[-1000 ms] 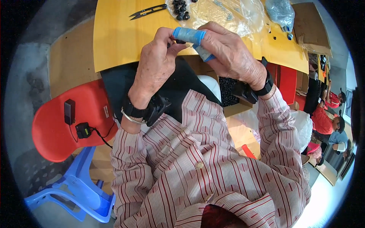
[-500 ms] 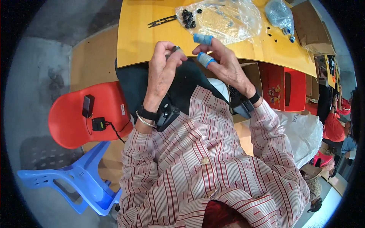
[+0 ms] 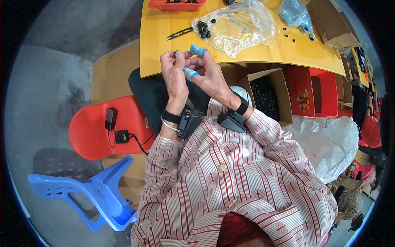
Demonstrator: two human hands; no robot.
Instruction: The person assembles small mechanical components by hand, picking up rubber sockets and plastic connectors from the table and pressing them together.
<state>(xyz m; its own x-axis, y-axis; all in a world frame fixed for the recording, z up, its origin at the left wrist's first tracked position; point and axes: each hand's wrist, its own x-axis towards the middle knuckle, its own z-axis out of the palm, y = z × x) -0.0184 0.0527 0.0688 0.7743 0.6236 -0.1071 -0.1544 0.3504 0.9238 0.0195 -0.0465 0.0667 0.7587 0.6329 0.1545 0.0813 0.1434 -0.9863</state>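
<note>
My left hand (image 3: 175, 82) is closed in a pinch near the table's front edge, holding a small dark part (image 3: 177, 52) that is mostly hidden by the fingers. Against it is my right hand (image 3: 212, 78), blue tape wrapped round two of its fingers. Those fingers are bent in toward the left hand's fingertips, and whatever they grip is too small or hidden to make out. Just beyond the hands lie black thread snips (image 3: 180, 33) and a cluster of small black round parts (image 3: 203, 28) on a clear plastic bag (image 3: 236, 43).
A red basket (image 3: 177, 5) of small parts stands at the yellow table's (image 3: 158, 49) far left. Under the table are a cardboard box (image 3: 284, 94) of black pieces and a red box (image 3: 302, 92). A red chair (image 3: 90, 131) and blue stool (image 3: 96, 193) stand left.
My right hand has moved left and now meets my left hand; before, they were apart. The view has shifted, bringing the red basket and the box of black pieces into sight.
</note>
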